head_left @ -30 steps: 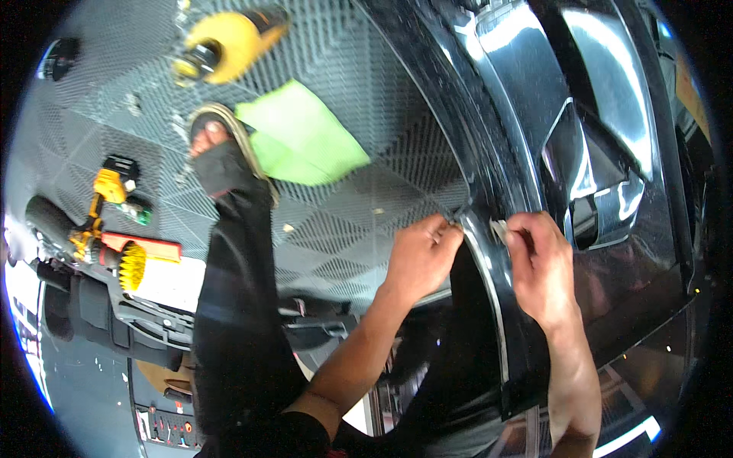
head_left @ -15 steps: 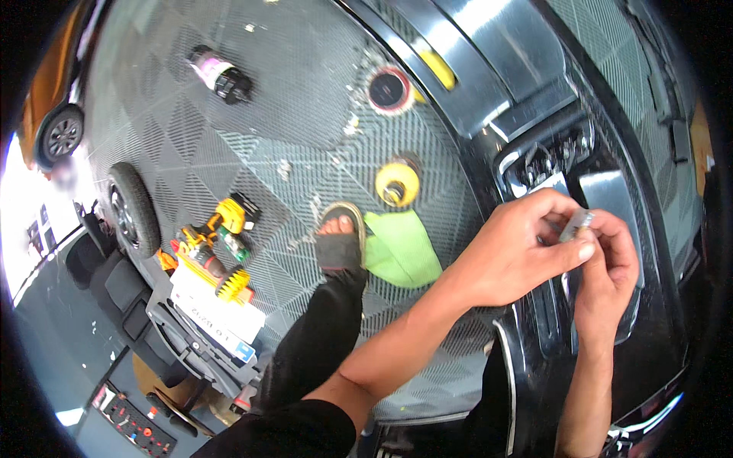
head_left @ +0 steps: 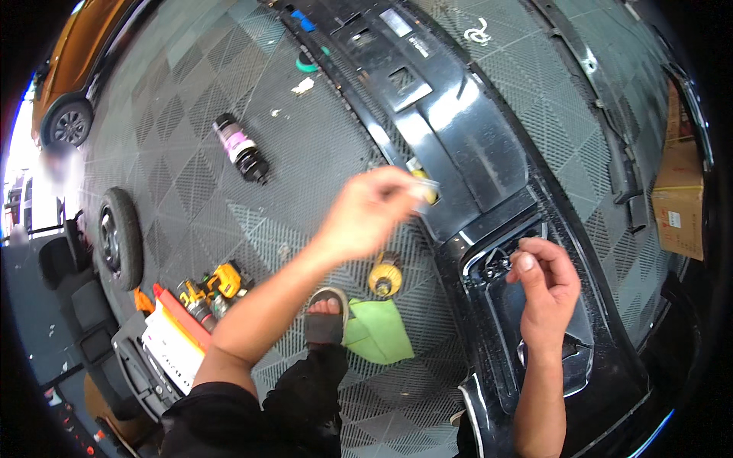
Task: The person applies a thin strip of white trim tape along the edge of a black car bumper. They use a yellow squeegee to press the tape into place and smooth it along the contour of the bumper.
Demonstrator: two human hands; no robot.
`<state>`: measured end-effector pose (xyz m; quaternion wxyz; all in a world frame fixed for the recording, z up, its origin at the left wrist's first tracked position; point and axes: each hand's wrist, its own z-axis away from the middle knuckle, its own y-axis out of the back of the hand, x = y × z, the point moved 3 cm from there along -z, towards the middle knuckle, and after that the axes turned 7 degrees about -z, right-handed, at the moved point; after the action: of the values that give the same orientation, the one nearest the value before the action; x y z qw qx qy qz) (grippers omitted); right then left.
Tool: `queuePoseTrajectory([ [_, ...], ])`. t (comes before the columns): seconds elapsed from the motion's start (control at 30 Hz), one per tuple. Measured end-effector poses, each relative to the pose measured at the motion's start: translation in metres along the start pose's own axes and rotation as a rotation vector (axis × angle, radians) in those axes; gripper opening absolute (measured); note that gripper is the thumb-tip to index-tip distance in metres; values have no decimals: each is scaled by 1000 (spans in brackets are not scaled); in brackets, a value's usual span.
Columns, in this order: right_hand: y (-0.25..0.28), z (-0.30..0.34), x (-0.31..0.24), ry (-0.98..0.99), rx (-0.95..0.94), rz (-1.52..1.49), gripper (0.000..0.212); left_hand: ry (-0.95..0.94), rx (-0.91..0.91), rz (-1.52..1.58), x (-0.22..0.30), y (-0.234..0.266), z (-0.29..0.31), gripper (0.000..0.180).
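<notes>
A small clear plastic bag (head_left: 427,185) is pinched in the fingertips of my left hand (head_left: 368,210), which is somewhat smeared by motion. My left hand hovers over the long edge of a black car panel (head_left: 500,183). My right hand (head_left: 548,286) is curled above the same panel, thumb against the fingers; I cannot make out whether something small sits between them. Right beside those fingertips, small dark and shiny pieces (head_left: 496,266) lie in a recess of the panel. A yellow object (head_left: 432,197) shows through a slot below the bag.
A green cloth (head_left: 382,332) and a yellow bottle (head_left: 384,278) are near my sandalled foot. Farther left are a dark bottle with a pink label (head_left: 243,149), a yellow cordless drill (head_left: 221,282) and a wheel (head_left: 120,238). A cardboard box (head_left: 679,206) stands at far right.
My hands have parted. The left has carried the small plastic bag away to the left, and the right has let go of it. The view has shifted, showing more of the panel's far end.
</notes>
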<state>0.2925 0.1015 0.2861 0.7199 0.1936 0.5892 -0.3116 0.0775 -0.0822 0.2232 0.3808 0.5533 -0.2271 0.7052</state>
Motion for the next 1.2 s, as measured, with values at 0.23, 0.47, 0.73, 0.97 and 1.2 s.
queuePoseTrajectory([
  [0.23,44,-23,38,-80,62,119,20,388,411,-185,-196,139,-52,22],
  [0.47,54,-27,74,-112,70,169,18,389,540,-241,-280,172,-84,15],
  [0.73,25,-23,109,-144,135,134,21,331,490,-322,-299,179,-85,18],
  [0.97,33,11,141,-97,228,86,27,242,469,-77,-295,164,-80,14],
  [1.2,52,53,141,-127,342,89,23,245,492,47,-270,146,-44,18],
])
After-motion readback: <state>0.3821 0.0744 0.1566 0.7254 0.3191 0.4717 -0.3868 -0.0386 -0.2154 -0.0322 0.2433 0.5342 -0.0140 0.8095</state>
